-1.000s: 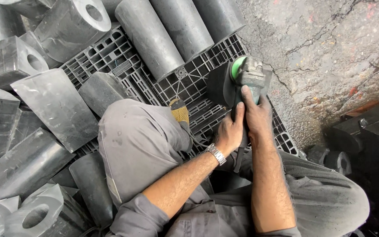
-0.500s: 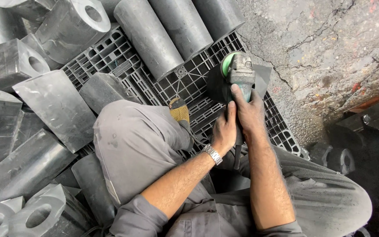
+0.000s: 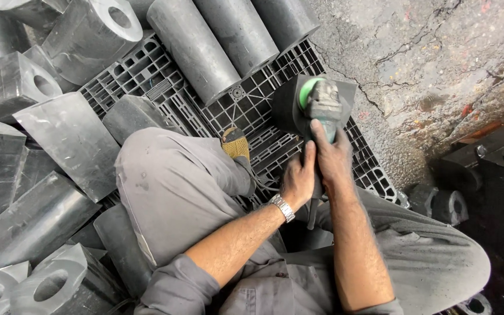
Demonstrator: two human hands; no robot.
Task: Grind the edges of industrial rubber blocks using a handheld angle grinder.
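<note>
- Grinder (image 3: 320,105), green-capped, sitting up top-centre over the pallet (image 3: 164,76), pressed against a dark block (image 3: 290,105) propped there.
- Right hand (image 3: 332,156) clenched round the grinder body from behind, fingers wrapped over the top; looks like the steering grip, wrist straight in line with the tool.
- Left hand (image 3: 297,181) closed on the lower handle part just beside the right, watch (image 3: 282,207) on the wrist; two-handed hold probably to keep the thing from kicking.
- Block tilted up on the pallet's grid rather than flat on the floor, likely so the face being worked points at the person.
- Knees (image 3: 164,175) spread either side, seated low, forearms braced between them; keeps the tool close and steady.
- Yellowish shoe (image 3: 235,144) planted on the pallet near the block, maybe as a stop, can't tell if touching.
- Three cylinders (image 3: 234,41) lying side by side on the pallet's far end, well clear of the grinder.
- More grey blocks (image 3: 59,146), some with round holes, piled to the left, within reach.
- Cracked concrete floor (image 3: 427,70) to the right, dark metal parts (image 3: 497,169) at the edge.
</note>
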